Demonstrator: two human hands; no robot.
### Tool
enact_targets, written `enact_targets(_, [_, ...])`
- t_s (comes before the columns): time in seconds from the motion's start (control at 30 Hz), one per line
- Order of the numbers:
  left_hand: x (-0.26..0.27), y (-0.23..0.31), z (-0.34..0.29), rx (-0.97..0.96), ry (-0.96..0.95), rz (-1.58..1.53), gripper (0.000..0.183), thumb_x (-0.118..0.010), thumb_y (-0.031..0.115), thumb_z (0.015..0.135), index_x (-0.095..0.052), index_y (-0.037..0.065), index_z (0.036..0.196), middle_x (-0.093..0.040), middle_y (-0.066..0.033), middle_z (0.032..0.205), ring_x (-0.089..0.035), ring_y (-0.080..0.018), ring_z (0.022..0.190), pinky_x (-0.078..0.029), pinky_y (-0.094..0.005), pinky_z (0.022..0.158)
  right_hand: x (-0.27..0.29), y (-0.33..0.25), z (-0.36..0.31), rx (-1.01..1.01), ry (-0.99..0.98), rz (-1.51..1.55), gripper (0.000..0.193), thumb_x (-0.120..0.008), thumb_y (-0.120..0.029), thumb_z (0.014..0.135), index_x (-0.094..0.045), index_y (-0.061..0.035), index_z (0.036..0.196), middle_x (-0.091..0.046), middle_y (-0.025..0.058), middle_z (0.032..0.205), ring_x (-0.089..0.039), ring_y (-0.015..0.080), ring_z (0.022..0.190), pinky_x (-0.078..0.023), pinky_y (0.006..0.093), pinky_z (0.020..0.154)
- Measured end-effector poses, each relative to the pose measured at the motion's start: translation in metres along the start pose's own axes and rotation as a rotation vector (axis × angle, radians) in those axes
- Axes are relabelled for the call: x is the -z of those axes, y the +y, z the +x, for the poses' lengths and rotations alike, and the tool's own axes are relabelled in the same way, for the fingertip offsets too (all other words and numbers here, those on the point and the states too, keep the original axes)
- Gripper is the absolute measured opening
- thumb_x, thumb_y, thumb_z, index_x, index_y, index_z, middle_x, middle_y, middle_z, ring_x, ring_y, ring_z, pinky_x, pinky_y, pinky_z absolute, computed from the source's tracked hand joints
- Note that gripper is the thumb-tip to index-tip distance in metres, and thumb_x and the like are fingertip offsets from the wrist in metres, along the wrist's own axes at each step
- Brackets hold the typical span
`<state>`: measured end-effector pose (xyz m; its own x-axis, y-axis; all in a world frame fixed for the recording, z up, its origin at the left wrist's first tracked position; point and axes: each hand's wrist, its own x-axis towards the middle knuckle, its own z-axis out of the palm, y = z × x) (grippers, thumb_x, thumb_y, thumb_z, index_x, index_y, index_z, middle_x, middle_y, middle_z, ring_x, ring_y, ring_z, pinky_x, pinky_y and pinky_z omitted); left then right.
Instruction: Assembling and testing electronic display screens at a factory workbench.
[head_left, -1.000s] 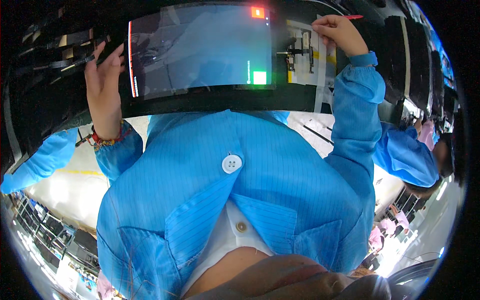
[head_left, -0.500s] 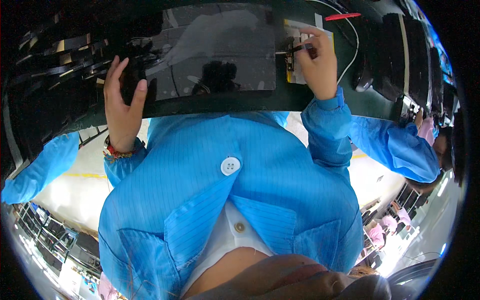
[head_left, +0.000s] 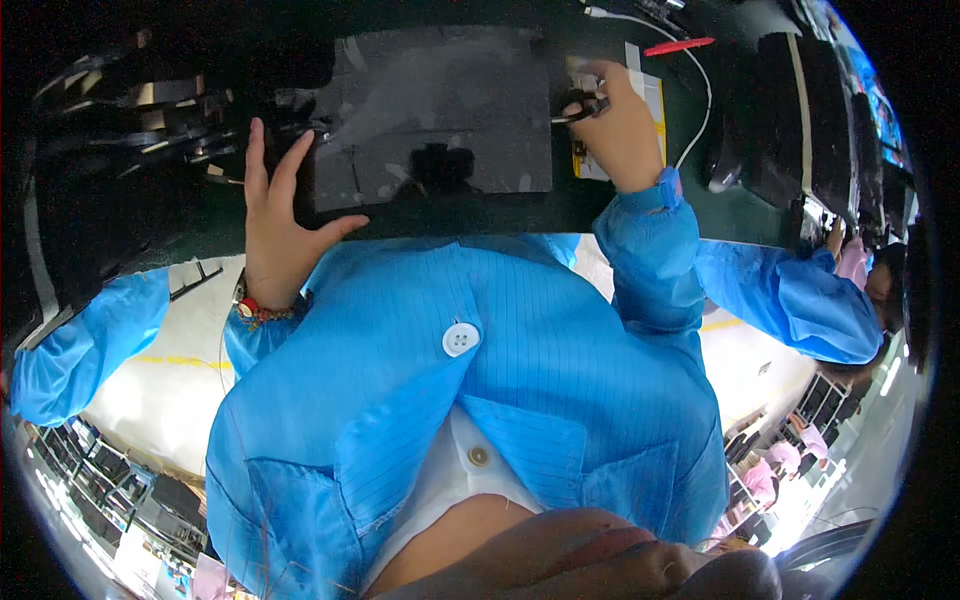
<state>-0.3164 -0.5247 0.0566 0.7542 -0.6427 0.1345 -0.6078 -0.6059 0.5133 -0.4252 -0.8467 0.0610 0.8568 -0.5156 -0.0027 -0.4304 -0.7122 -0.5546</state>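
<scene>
A dark glossy rectangular sheet [head_left: 440, 120] lies on the green work surface in front of me. My left hand [head_left: 283, 220] is open beside its left edge, fingers spread, fingertips near the sheet's margin and thumb pointing right over the front. Right of the sheet, my right hand [head_left: 622, 135] is closed around a dark-handled tool [head_left: 592, 108] with a thin metal tip pointing left toward the sheet's right edge. Under that hand lies a yellow-edged flat piece [head_left: 652, 95] with white parts, mostly covered by my fingers. The tool's exact kind is hard to make out.
Many dark strip-like pieces [head_left: 150, 95] are scattered at the left. A red pen [head_left: 680, 46] and a white cable [head_left: 708, 85] lie at the far right, near a black mouse-like object [head_left: 728, 170]. Blue-sleeved arms of people [head_left: 790, 300] show at both sides.
My left hand has moved right, up to the sheet's left edge, with the thumb stretched out. My right hand has turned and shifted slightly left with the tool.
</scene>
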Motion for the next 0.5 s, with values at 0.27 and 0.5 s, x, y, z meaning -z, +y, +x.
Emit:
enact_targets(0.27, [-0.008,0.002,0.001,-0.006,0.001,-0.01,0.098,-0.088,0.03,0.049,-0.042,0.018,0.136,-0.008,-0.0211,0.149,-0.026,-0.0422,0.132,-0.035,-0.0491,0.102,-0.005,-0.01,0.001,-0.114,0.031,-0.299,0.043,-0.062,-0.018,0.076,-0.043,-0.0039,0.112,-0.063,0.0227,0.085,-0.062,0.039,0.08,-0.049,0.0484,0.068])
enact_targets(0.5, [0.002,0.006,0.016,0.085,-0.036,0.025,0.093,-0.085,0.032,0.055,-0.041,0.019,0.136,-0.013,-0.0225,0.149,-0.024,-0.0401,0.134,-0.034,-0.0462,0.103,0.026,-0.007,0.004,-0.195,-0.03,0.271,0.053,-0.056,-0.012,0.083,-0.035,-0.0039,0.131,-0.064,0.0209,0.089,-0.063,0.0334,0.082,-0.049,0.0407,0.073])
